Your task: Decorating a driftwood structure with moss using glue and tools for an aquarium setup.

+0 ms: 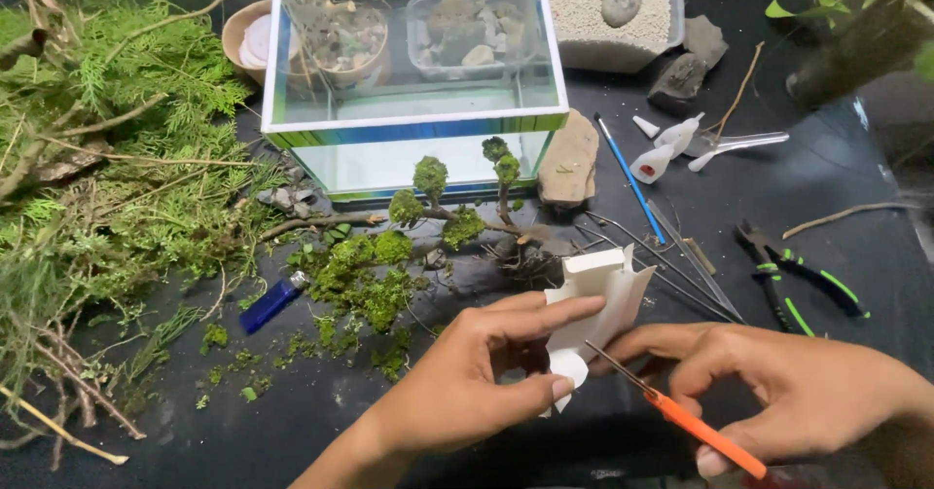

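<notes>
Left grip: your left hand [467,382] pinches the small white card box [595,299] between thumb and fingers, holding it just above the worktop [292,421], low and centre in view.
Right grip: your right hand [778,392] is closed around the orange-handled scissors [681,416]; whether the blades are parted is too fine to tell.
Key relation: the scissors' tip points up and to the left, meeting the box at its lower edge, just beside your left thumb. The box lies up-left of the right grip.
Long axis: the box stands tilted, its open flaps uppermost and leaning right; the scissors run diagonally from lower right to the box.
Nearer hand: the left already has the box; the right reaches it only through the blades.
Edges: your left fingertips sit close to the blade line.
Open room: dark bare worktop lies to the lower left; tweezers [662,255] and green-handled pliers [798,280] crowd the right, the moss tree [457,217] and glass tank [418,90] stand behind.
</notes>
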